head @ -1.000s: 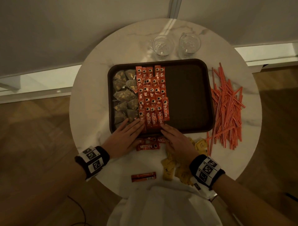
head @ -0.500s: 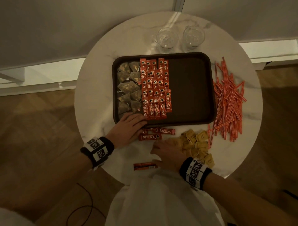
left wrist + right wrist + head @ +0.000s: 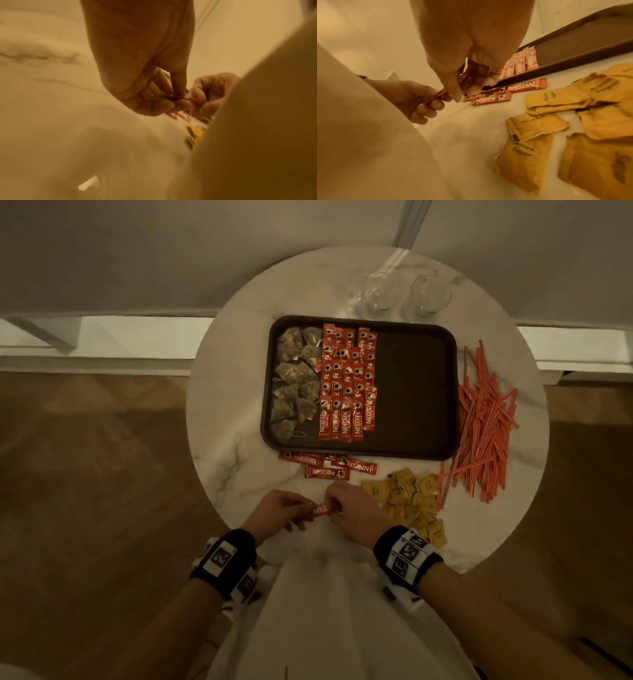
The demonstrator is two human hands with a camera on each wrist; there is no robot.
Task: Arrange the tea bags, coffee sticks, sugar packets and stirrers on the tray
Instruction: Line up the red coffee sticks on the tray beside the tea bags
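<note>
Both hands hold one red coffee stick (image 3: 323,510) just above the table's near edge: my left hand (image 3: 306,510) pinches its left end and my right hand (image 3: 335,505) its right end. The right wrist view shows the same stick (image 3: 440,94) between them. The dark tray (image 3: 414,392) carries tea bags (image 3: 295,378) in its left column and rows of coffee sticks (image 3: 347,385) beside them; its right half is bare. Loose coffee sticks (image 3: 329,467) lie in front of the tray, yellow sugar packets (image 3: 409,501) to their right, red stirrers (image 3: 483,422) right of the tray.
Two glasses (image 3: 376,294) (image 3: 430,294) stand behind the tray on the round marble table (image 3: 233,412). My white clothing (image 3: 329,594) overlaps the table's near edge. Wooden floor surrounds the table.
Both hands left the tray's near edge and drew back toward me. The right hand picked up the lone stick near the table edge, and the left hand joined it.
</note>
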